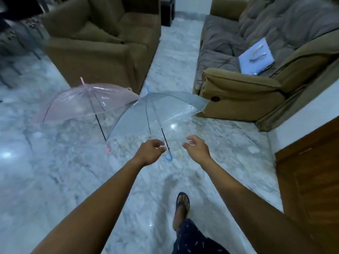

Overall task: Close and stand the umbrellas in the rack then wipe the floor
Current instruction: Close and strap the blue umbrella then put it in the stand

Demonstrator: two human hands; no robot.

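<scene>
Two open umbrellas lay on the glossy marble floor (55, 180), between a brown armchair (102, 52) and a sofa (238, 85) with a grey cover, and a wooden door (311, 180) stood off to my right. The pink umbrella (88, 101) rested on the left, its canopy meeting that of the blue umbrella (156, 110). The blue one's hooked handle (169, 157) lay between my hands. My left hand (151, 150) was just beside the shaft and my right hand (196, 145) a little apart, both with fingers loosely curled, gripping nothing.
</scene>
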